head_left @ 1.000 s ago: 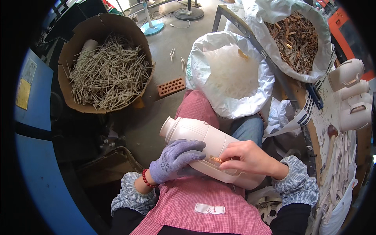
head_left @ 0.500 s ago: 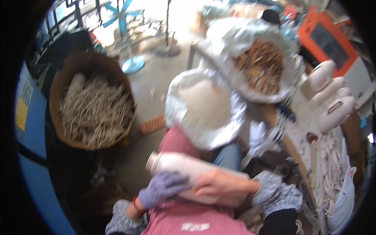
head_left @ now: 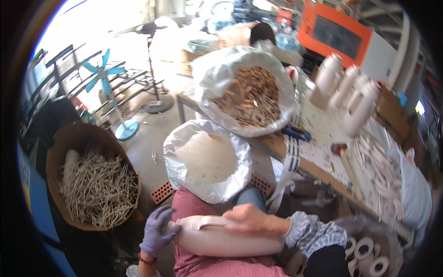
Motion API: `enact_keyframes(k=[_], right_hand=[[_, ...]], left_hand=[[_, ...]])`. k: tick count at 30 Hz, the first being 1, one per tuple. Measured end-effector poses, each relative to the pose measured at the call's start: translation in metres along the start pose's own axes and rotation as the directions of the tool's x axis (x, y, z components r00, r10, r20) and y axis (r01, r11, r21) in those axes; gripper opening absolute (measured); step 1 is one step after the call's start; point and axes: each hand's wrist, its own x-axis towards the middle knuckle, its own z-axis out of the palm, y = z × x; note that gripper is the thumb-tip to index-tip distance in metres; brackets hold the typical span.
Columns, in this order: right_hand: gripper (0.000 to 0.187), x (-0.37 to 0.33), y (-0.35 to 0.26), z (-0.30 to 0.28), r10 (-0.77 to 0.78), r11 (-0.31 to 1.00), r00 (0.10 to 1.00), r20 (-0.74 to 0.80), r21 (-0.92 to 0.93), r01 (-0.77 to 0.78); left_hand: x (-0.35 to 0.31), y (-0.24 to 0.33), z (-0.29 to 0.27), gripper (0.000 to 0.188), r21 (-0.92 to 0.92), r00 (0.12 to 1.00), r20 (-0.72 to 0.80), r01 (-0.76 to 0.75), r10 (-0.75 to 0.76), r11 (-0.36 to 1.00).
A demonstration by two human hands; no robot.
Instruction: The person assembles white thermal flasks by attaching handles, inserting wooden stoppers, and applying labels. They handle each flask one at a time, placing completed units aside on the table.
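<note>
L head cam, high, dwn/fwd

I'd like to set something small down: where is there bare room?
The grey floor between the blue fan base and the white sack, though pale bits lie there. On the tabletop, the crumb-strewn gap between the blue tool and the standing bottles. Crowded: its near right side, heaped with pale strips, and the lap, where a bottle lies.

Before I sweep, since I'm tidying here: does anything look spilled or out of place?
Yes: thin pale pieces lie loose on the floor, outside the cardboard box holding similar ones, so they look dropped. The pale pink container shows no obvious damage.
</note>
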Motion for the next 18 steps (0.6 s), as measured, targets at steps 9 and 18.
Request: enact_keyframes(k=[9,18], right_hand=[[0.049,-0.023,0.001,0.028,0.162,0.981,0.959,-0.233,-0.067,-0.182],[0.021,-0.206,0.051,-0.011,0.564,0.804,0.499,-0.658,0.3,-0.514]], left_hand=[[-0.023,-0.061,0.068,0.042,-0.312,0.995,-0.051,0.068,-0.088,0.948],[0.059,-0.044,0.117,0.048,-0.299,0.945,0.321,0.167,-0.066,0.939]])
